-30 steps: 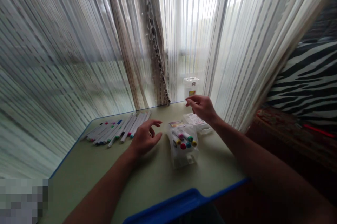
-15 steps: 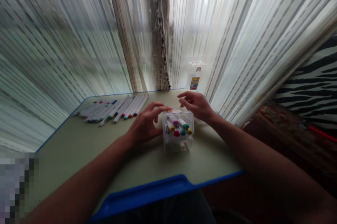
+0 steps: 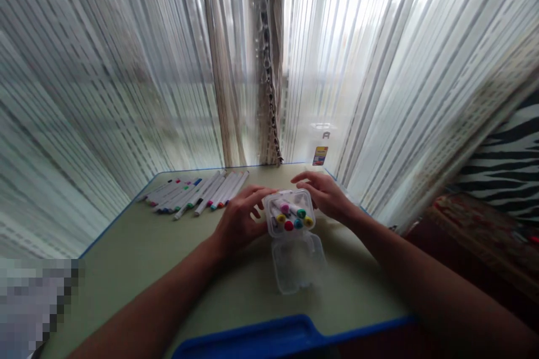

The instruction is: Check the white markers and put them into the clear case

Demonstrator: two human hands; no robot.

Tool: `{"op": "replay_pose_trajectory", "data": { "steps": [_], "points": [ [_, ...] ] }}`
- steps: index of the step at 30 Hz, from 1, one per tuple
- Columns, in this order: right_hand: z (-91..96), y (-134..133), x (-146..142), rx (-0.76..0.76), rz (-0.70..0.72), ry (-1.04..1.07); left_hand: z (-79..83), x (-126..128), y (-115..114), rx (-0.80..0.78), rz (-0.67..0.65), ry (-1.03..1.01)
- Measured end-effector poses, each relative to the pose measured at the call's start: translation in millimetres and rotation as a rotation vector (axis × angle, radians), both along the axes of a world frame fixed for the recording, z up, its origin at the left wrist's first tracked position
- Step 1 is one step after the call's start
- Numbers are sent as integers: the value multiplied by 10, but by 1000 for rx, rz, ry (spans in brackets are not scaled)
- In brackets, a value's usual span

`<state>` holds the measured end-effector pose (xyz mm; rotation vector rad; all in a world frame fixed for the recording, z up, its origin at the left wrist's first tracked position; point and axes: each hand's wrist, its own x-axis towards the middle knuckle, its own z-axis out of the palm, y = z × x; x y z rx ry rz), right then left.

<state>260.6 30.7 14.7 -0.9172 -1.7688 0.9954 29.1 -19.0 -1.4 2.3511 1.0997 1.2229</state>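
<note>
A clear plastic marker case (image 3: 289, 214) lies on its side on the pale green table (image 3: 138, 246), with several coloured marker caps showing at its open end. Its clear lid (image 3: 297, 262) hangs open toward me. My left hand (image 3: 240, 218) grips the case's left side, fingers curled around it. On the right side my right hand (image 3: 322, 193) wraps the case the same way. A row of several white markers (image 3: 197, 193) with coloured caps lies to the left, further back on the table.
Striped sheer curtains (image 3: 357, 67) hang right behind the table, with a bead chain (image 3: 267, 61) between them. A small clear labelled box (image 3: 320, 145) stands at the back right corner. The table has a blue near edge (image 3: 269, 333). A zebra-patterned surface (image 3: 505, 162) lies to the right.
Both hands came in from apart and closed on the two sides of the marker case. The case's lid has swung open toward me.
</note>
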Motion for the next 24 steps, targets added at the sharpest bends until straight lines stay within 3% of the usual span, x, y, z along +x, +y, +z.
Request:
{"op": "replay_pose_trajectory", "data": {
  "steps": [4,8,12,17,24],
  "points": [
    [17,-15,11,-178,116,144,-1,-22,6,-11,50,-89],
    [-2,-1,64,-404,354,102,22,-68,17,-26,80,-142],
    [16,-36,124,-573,495,100,39,-109,38,-19,148,-156],
    [135,-147,134,-557,587,76,42,-127,67,51,227,-159],
    [216,-236,95,-526,445,197,46,-113,86,83,281,-179]
  ]
}}
